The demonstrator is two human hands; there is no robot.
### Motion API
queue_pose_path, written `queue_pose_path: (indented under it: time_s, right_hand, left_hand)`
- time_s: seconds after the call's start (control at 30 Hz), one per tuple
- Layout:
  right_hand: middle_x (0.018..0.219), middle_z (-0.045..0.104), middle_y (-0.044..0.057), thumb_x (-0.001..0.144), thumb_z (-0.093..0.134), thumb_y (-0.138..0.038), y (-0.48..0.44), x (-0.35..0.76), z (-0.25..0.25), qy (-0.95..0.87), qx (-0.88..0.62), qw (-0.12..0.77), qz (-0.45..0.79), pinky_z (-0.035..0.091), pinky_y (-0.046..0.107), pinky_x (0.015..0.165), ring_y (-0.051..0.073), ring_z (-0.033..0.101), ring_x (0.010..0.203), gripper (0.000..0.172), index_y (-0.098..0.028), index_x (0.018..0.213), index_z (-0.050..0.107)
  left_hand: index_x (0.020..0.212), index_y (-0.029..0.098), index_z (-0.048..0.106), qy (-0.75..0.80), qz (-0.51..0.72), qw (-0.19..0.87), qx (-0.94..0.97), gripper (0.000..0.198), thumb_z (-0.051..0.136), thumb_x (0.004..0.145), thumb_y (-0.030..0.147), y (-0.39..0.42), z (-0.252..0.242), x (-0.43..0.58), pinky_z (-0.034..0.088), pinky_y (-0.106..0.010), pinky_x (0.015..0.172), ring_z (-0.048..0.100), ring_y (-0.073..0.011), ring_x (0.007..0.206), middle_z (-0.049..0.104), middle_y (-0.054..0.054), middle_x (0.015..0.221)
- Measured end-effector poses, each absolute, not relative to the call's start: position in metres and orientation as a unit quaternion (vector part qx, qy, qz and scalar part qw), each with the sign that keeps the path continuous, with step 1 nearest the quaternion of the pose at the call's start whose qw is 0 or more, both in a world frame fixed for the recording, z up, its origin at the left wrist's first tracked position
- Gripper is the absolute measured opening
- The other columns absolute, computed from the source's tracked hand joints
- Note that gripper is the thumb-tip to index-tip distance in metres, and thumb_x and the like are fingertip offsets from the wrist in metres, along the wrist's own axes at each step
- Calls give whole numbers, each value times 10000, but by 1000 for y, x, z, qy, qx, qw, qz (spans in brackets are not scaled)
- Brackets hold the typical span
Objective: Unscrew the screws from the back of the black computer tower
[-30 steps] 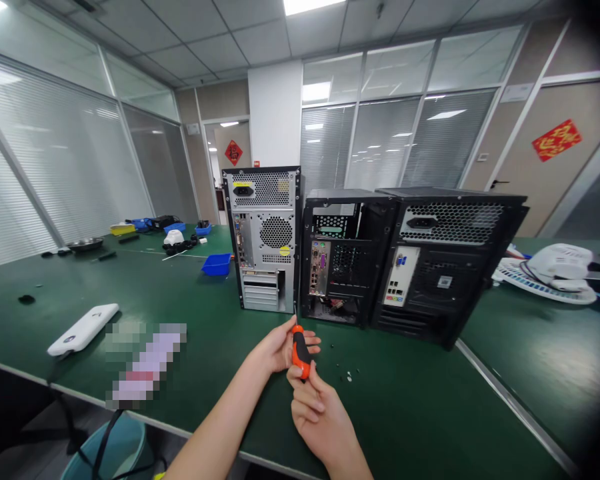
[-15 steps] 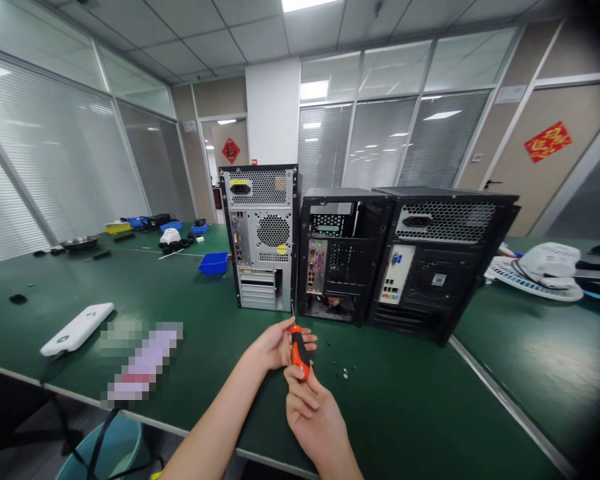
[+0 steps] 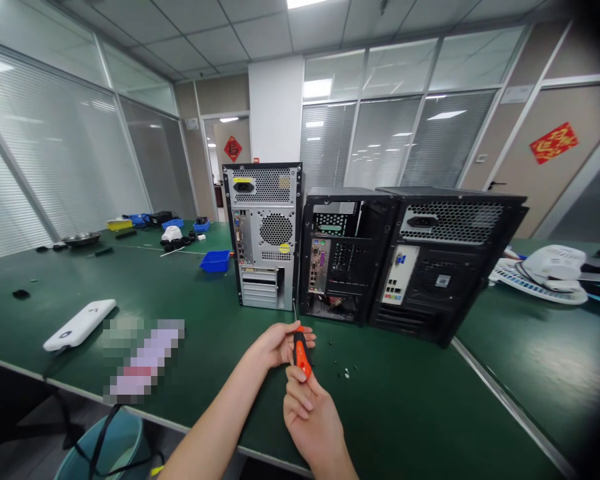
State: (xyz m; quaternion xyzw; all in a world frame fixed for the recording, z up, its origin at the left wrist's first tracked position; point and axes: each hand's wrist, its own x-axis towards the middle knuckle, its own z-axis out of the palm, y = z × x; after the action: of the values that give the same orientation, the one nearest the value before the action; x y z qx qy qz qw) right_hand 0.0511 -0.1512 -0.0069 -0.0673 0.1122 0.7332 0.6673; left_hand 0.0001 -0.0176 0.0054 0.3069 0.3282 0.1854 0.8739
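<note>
– Moved since the earlier frame: screwdriver [image 3: 302,355] handle, rolled about its axis; more orange, less black faces up.
– Hands?
– Right hand [image 3: 310,412], one: thumb and fingers closed on the handle's rear end. Left hand [image 3: 279,344], one: at the handle's front, outer fingers extended behind; whether it pinches the shaft, I cannot tell.
– Tip?
– At the lower right corner of the silver-backed case [image 3: 263,267], upright on the table [image 3: 405,413]. Seating too small to verify.
– Faults foreseeable?
– Slippage, likely if the shaft meets the screw off-line or the rear grip presses weakly; result, a chewed head or scratched panel.
– Further out?
– Small loose parts [image 3: 347,375], several, right of the hands: liable to scatter if a wrist sweeps across. Open-backed case [image 3: 347,267], just beside: could catch a dropped screw. Blue tray [image 3: 215,261], left: too far to catch one.
</note>
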Motion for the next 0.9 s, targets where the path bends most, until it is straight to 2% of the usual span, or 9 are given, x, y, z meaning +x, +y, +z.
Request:
queue_pose_path:
  time_s: [0.13, 0.23, 0.4, 0.5, 0.6, 0.67, 0.77, 0.83, 0.9]
  right_hand:
    - [649, 514, -33, 974, 256, -242, -151, 50, -5, 70, -156, 663, 729, 201, 123, 343, 13, 311, 341, 260, -175, 848, 474]
    - [666, 562, -10, 957, 310, -328, -151, 50, -4, 38, -223, 662, 714, 195, 143, 344, 27, 319, 336, 240, -186, 883, 489]
    - [734, 608, 21, 892, 402, -470, -156, 55, -11, -25, -312, 678, 665, 247, 178, 341, 61, 413, 356, 301, -181, 932, 476]
    - [870, 609, 27, 771, 567, -537, -166, 61, -12, -108, -377, 687, 611, 325, 215, 336, 109, 521, 427, 468, -212, 1086, 445]
    - [990, 563, 42, 680, 656, -548, -175, 64, -11, -186, -462, 686, 530, 382, 240, 324, 141, 580, 503, 640, -257, 1187, 396]
    - [1048, 524, 58, 665, 669, -518, -179, 64, -11, -242, -519, 686, 450, 382, 227, 313, 141, 589, 552, 661, -267, 1213, 397]
    - [1137, 474, 90, 733, 607, -431, -181, 66, -11, -347, -592, 670, 282, 407, 217, 354, 123, 576, 622, 536, -260, 1215, 447]
    - [1149, 461, 96, 773, 553, -358, -181, 69, -12, -432, -629, 619, 183, 447, 235, 414, 124, 573, 650, 456, -259, 1212, 481]
    - [1117, 469, 89, 790, 515, -303, -181, 72, -12, -504, -657, 547, 119, 464, 257, 452, 127, 571, 633, 446, -276, 1234, 487]
  left_hand:
    - [928, 73, 622, 348, 192, 861, 318, 262, 480, 892, 291, -19, 7, 1, 496, -261, 689, 662, -146, 733, 694, -76, 841]
    - [906, 80, 628, 358, 197, 853, 324, 254, 493, 884, 294, -18, 7, 1, 496, -260, 672, 658, -142, 719, 692, -75, 861]
    - [896, 89, 637, 372, 199, 842, 336, 264, 510, 874, 320, -19, 8, 1, 496, -259, 656, 651, -134, 703, 689, -75, 888]
    - [887, 98, 641, 380, 200, 835, 344, 267, 505, 878, 328, -20, 10, 1, 497, -255, 642, 647, -128, 697, 692, -67, 871]
    - [875, 106, 644, 386, 200, 829, 352, 273, 500, 881, 338, -21, 11, 2, 493, -240, 620, 644, -123, 688, 697, -61, 848]
    - [865, 110, 645, 390, 200, 825, 357, 277, 505, 879, 349, -21, 12, 2, 486, -227, 603, 644, -121, 683, 698, -58, 834]
    - [852, 114, 646, 396, 202, 818, 364, 270, 520, 869, 352, -22, 12, 3, 473, -213, 580, 643, -120, 682, 698, -53, 821]
    - [849, 117, 647, 399, 203, 814, 369, 260, 532, 861, 349, -23, 12, 4, 466, -207, 573, 643, -120, 690, 698, -52, 816]
    - [847, 118, 647, 402, 205, 810, 375, 254, 547, 851, 351, -23, 11, 4, 464, -205, 574, 642, -122, 698, 699, -55, 821]
